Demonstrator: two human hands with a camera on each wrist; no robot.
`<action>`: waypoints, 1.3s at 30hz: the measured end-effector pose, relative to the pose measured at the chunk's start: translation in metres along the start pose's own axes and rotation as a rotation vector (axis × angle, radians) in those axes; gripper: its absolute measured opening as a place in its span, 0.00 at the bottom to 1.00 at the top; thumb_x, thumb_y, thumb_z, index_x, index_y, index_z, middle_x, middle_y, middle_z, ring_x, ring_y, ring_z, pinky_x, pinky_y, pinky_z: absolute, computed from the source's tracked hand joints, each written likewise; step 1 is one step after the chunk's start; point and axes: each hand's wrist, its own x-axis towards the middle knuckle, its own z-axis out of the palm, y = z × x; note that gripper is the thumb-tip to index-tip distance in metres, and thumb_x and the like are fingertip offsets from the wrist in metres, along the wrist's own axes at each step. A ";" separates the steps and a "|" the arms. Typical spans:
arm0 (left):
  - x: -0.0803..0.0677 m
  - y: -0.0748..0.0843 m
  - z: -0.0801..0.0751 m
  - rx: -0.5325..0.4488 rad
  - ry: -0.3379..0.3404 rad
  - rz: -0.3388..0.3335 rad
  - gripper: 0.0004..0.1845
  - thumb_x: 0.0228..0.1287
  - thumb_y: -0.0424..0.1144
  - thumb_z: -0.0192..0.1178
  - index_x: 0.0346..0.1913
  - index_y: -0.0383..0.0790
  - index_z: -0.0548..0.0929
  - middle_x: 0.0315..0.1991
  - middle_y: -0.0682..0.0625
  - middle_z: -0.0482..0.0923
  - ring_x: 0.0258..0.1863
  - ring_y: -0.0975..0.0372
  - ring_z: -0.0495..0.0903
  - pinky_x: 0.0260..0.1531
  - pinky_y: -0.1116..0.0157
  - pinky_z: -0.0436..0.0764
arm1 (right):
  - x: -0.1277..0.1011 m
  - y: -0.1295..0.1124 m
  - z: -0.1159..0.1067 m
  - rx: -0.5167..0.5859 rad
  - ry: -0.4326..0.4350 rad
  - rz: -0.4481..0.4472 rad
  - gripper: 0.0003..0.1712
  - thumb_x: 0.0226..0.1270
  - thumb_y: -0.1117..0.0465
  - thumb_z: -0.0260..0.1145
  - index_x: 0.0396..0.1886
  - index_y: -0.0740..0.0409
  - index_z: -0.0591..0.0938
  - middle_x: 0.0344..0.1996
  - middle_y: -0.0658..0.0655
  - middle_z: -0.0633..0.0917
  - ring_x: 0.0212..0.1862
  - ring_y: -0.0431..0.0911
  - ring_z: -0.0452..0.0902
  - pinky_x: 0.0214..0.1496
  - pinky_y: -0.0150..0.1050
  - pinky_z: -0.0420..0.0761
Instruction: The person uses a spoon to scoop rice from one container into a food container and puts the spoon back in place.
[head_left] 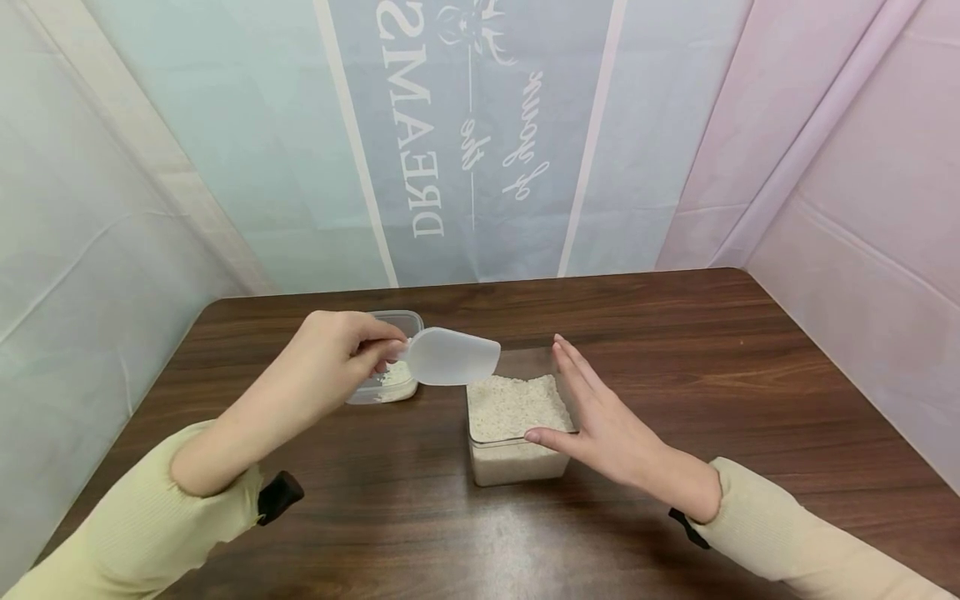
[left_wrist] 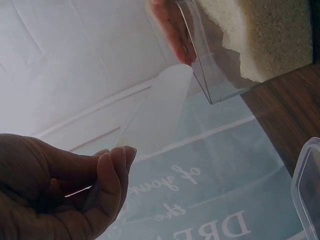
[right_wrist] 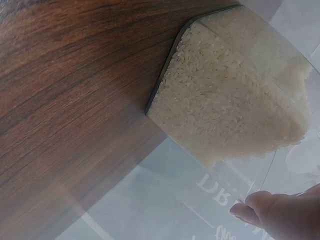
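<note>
From where I sit, the white plastic scoop [head_left: 452,357] is the centre of things: my left hand [head_left: 337,360] pinches its short handle between thumb and curled fingers, and the bowl of the scoop hangs in the air between the two containers, its mouth toward the taller one and just over that box's near-left rim. I cannot tell whether any rice sits in the scoop, since its frosted wall hides the inside. Below and to the right stands the clear square container [head_left: 516,463], filled well over halfway with white rice [head_left: 514,405] heaped a little unevenly (the right wrist view shows the grains packed against the clear wall down to the base). My right hand [head_left: 600,421] lies flat against that container's right side, fingers straight and together, thumb along the front rim, steadying rather than gripping. Behind the left hand, further left on the table, sits a lower clear tub with rounded corners [head_left: 387,360], with a small amount of rice in its bottom; the hand and the scoop handle cover much of it from the head camera. Both containers stand near each other on the dark wood-grain table [head_left: 750,375]. Behind the table hangs a pale backdrop [head_left: 480,142] with mirrored white lettering, with plain pale sheets to the left and pink ones to the right.
</note>
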 end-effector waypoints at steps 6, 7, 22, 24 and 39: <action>0.002 0.002 0.006 0.042 0.010 0.047 0.07 0.58 0.29 0.60 0.26 0.42 0.83 0.18 0.57 0.70 0.20 0.66 0.66 0.22 0.70 0.67 | 0.000 0.001 0.002 0.004 0.005 -0.003 0.57 0.55 0.38 0.62 0.71 0.58 0.42 0.71 0.51 0.43 0.70 0.51 0.46 0.63 0.52 0.59; 0.003 0.002 0.006 0.046 0.011 0.054 0.07 0.58 0.29 0.59 0.25 0.42 0.82 0.18 0.57 0.70 0.20 0.66 0.66 0.22 0.69 0.67 | 0.000 0.002 0.002 0.004 0.006 -0.003 0.57 0.55 0.38 0.62 0.71 0.58 0.42 0.71 0.51 0.43 0.70 0.50 0.46 0.63 0.52 0.59; 0.010 0.002 0.025 0.148 0.074 0.197 0.05 0.53 0.26 0.62 0.26 0.38 0.83 0.22 0.55 0.74 0.22 0.65 0.70 0.25 0.68 0.71 | -0.001 0.000 0.001 0.001 0.006 -0.008 0.57 0.55 0.39 0.63 0.71 0.59 0.42 0.71 0.52 0.43 0.70 0.51 0.46 0.63 0.52 0.59; 0.011 0.002 0.027 0.161 0.085 0.225 0.05 0.52 0.26 0.62 0.25 0.39 0.83 0.20 0.55 0.73 0.22 0.65 0.70 0.24 0.68 0.71 | -0.001 0.000 0.001 0.000 0.005 -0.008 0.57 0.55 0.39 0.63 0.71 0.59 0.42 0.71 0.52 0.43 0.70 0.51 0.46 0.63 0.52 0.59; 0.016 0.001 0.040 0.305 0.183 0.483 0.15 0.42 0.14 0.55 0.20 0.39 0.76 0.18 0.53 0.69 0.19 0.63 0.69 0.18 0.72 0.69 | 0.001 0.000 0.000 -0.011 0.001 -0.003 0.57 0.55 0.38 0.63 0.71 0.62 0.44 0.71 0.53 0.44 0.70 0.50 0.45 0.64 0.52 0.58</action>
